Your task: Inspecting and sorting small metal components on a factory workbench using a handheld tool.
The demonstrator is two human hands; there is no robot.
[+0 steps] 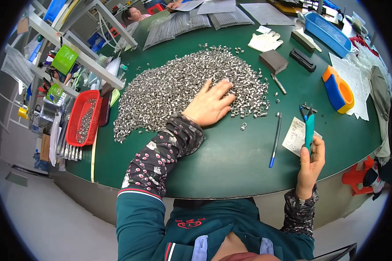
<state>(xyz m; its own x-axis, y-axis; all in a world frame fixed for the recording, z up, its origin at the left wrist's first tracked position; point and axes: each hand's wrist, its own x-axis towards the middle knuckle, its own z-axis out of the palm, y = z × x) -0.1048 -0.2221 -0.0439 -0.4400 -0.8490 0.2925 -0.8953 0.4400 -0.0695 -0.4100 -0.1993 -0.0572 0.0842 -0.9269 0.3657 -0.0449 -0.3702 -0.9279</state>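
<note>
My left hand [211,104] rests palm down on the right part of a wide pile of small shiny metal rings [170,87]. Its fingers are slightly spread, and I see nothing gripped in them. At the right, my right hand [312,163] is closed around the teal handle of a slim hand tool [309,130]. The tool points away from me, with dark parts near its far end; its exact kind is unclear. Beneath it lies a printed paper slip [295,135], partly covered by tool and hand. A blue-ended pen [275,141] lies just left of the slip.
A red tray [83,117] with small metal pieces stands left, beside a white shelf frame [89,63]. To the right are an orange-and-blue tape dispenser [339,90], a dark block [273,62] and a blue basket [328,34]. Bagged tubes [178,27] lie at the back; another person [135,15] is beyond.
</note>
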